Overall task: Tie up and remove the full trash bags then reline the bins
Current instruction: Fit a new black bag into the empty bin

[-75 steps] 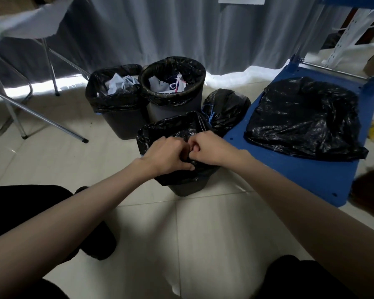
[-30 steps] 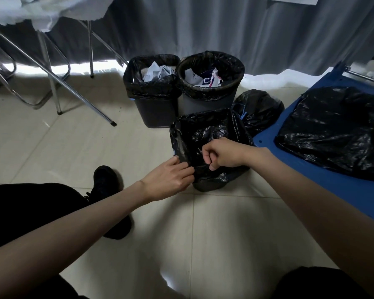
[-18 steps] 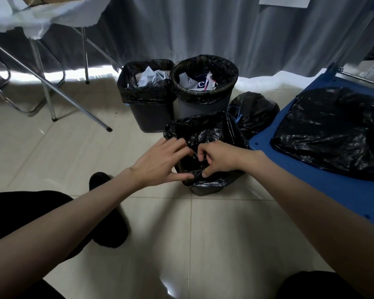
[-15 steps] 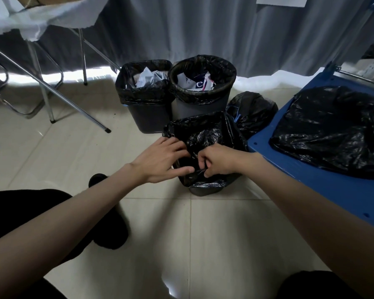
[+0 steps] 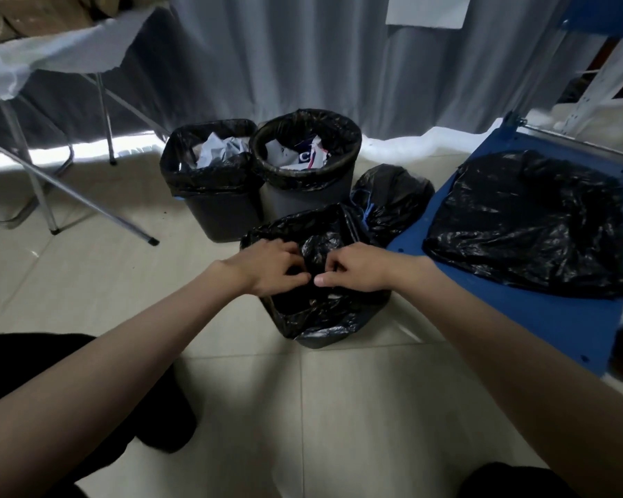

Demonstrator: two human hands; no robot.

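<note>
Head view: I note left hand [image 5: 270, 267] and right hand [image 5: 353, 271] both pinching gathered film of the nearest bag [image 5: 317, 318], at 12 o'clock from me, in its bin. Risk: thin plastic tears or slips, knot loosens.

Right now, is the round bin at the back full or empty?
Not empty: crumpled paper lies high inside the round bin, just below its rim, and its black liner is still folded open over the edge, untied.

One head-worn camera looks forward and down, probably from a crouch.
</note>
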